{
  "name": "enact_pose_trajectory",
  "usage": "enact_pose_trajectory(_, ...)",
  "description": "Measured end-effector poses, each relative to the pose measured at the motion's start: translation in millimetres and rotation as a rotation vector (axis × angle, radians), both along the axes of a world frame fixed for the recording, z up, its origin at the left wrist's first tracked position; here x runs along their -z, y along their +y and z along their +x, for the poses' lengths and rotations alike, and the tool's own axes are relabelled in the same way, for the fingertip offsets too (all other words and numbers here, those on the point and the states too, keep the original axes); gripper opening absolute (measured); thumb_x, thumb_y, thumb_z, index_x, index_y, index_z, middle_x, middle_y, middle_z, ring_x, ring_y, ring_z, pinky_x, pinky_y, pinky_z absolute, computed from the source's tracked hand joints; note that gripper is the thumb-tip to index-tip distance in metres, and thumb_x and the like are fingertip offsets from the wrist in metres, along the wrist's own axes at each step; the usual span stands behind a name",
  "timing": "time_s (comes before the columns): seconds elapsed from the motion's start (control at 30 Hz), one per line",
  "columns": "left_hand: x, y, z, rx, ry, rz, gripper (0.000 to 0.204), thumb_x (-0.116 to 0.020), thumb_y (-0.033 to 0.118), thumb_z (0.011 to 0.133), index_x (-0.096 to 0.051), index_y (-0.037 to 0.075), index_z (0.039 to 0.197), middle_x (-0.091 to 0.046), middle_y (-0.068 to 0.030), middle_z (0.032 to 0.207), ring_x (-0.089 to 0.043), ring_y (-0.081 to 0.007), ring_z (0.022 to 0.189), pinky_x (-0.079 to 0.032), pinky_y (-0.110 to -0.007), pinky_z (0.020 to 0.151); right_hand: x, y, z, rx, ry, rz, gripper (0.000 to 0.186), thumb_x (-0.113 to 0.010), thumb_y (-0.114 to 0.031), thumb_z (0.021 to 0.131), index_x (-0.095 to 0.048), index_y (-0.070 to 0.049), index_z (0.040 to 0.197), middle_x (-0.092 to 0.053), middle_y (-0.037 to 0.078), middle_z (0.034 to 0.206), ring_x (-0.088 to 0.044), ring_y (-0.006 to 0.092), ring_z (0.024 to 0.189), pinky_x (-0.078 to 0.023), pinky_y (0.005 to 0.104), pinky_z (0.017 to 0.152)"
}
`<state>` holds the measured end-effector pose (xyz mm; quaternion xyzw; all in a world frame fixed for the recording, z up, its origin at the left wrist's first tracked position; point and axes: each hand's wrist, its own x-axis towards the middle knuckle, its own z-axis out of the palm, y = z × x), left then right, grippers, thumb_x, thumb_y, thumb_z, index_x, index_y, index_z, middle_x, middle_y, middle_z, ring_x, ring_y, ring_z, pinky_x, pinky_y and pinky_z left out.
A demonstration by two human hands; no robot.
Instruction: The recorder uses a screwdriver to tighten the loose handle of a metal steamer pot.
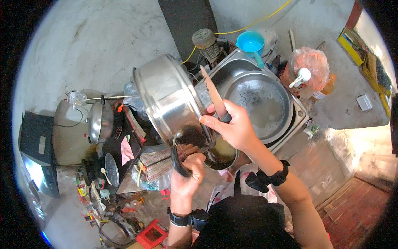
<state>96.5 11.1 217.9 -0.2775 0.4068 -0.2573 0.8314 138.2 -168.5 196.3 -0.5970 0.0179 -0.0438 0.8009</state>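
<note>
A large shiny steel pot [166, 93] is held up in front of me, tipped on its side. My left hand [188, 174] is closed round the pot's black loop handle [177, 159]. My right hand [234, 124] grips a knife [212, 92] by its dark handle, beside the pot's right edge. The knife's blade points up and away, with notches along one edge. I cannot tell whether the blade touches the pot. Right of the knife, a wide steel basin [261, 101] with cloudy, foamy water sits in the metal sink [299, 108].
A blue dipper [251, 41] rests at the sink's far edge. Below the raised pot stands a smaller vessel [224, 151] with yellowish liquid. A pink plastic bag [309, 66] and an orange bottle [325, 89] are right of the sink. A lidded pan [99, 122] stands far left.
</note>
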Motion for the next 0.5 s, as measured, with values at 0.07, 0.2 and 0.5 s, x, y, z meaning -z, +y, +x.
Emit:
enact_pose_trajectory(0.07, -7, 0, 3, 0.05, 0.041, 0.014, 0.022, -0.051, 0.012, 0.088, -0.042, 0.008, 0.068, -0.039, 0.0014, 0.065, -0.041, -0.0077, 0.056, -0.043, -0.021, 0.053, 3, 0, 3, 0.015, -0.019, -0.011, 0.024, -0.074, -0.015, 0.076, -0.056, 0.001, 0.083, -0.06, 0.003, 0.071, -0.053, 0.0071, 0.068, -0.045, 0.0258, 0.062)
enact_pose_trajectory(0.2, -5, 2, 0, 0.135, -0.055, 0.175, 0.013, -0.051, 0.012, 0.085, -0.048, 0.002, 0.076, -0.049, -0.0053, 0.072, -0.053, -0.0162, 0.07, -0.053, -0.031, 0.073, 7, -3, 10, 0.166, -0.284, -0.24, 0.024, -0.073, -0.014, 0.075, -0.056, 0.0, 0.084, -0.059, 0.008, 0.068, -0.053, 0.0118, 0.063, -0.045, 0.0271, 0.058)
enact_pose_trajectory(0.5, 7, 12, -11, 0.384, -0.478, 0.734, 0.027, -0.041, 0.021, 0.088, -0.058, 0.001, 0.092, -0.061, -0.013, 0.09, -0.058, -0.0285, 0.093, -0.044, -0.046, 0.093, -58, 2, 50, -0.615, -0.328, -0.944, 0.04, -0.067, -0.041, 0.074, -0.065, -0.002, 0.083, -0.062, 0.021, 0.073, -0.063, 0.0376, 0.072, -0.049, 0.0433, 0.066)
